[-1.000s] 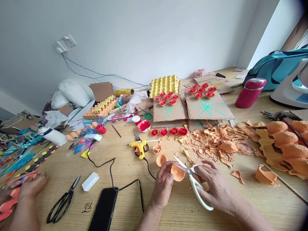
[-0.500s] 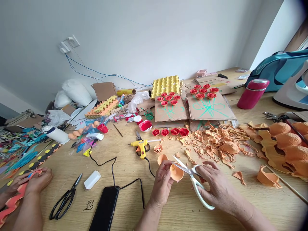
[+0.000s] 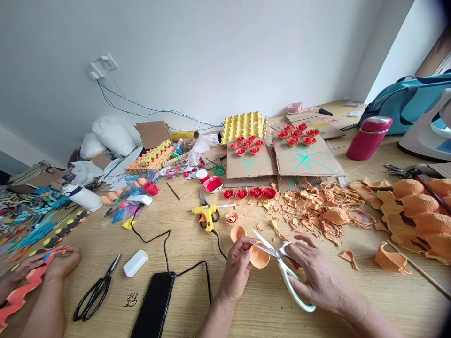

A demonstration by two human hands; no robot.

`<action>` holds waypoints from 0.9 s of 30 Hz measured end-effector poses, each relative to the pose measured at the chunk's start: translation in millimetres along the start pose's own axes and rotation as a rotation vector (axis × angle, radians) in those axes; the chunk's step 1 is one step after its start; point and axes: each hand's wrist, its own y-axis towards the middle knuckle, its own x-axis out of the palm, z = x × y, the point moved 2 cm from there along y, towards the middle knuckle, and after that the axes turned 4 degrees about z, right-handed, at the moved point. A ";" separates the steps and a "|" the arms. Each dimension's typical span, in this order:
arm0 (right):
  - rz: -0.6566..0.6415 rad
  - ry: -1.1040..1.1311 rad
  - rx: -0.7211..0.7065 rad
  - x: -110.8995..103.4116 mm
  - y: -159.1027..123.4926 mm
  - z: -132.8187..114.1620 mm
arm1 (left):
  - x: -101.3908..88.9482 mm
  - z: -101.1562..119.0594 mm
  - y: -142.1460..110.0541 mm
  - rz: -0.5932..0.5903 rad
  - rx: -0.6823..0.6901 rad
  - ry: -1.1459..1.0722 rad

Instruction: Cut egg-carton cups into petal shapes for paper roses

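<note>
My left hand pinches a small orange egg-carton cup just above the wooden table. My right hand grips white-handled scissors. Their blades stand apart at the cup's upper rim. Behind my hands lie another orange cup piece, a curled orange rose and a yellow glue gun. A heap of orange offcuts spreads to the right.
Another person's hands hold an orange wavy strip at the left edge. Black scissors, a white block and a black phone lie in front. Red paper roses, cardboard panels, a yellow egg tray, a red flask stand behind.
The scissors' blades have shifted a little against the cup's rim and my left hand has turned the cup slightly. The other person's hands have moved a bit to the right.
</note>
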 end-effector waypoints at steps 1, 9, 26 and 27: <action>-0.004 0.001 -0.002 0.7 -0.6 0.5 | -0.4 -0.2 0.3 0.002 0.002 -0.004; -0.016 0.009 -0.032 0.1 -2.2 -2.1 | -2.9 -1.5 3.0 0.043 0.017 -0.060; 0.084 -0.034 0.016 5.5 -2.6 3.3 | -0.4 -1.7 3.5 -0.046 0.107 0.068; 0.089 -0.037 0.020 4.7 -2.0 2.9 | -0.5 -2.0 3.5 -0.061 0.107 0.069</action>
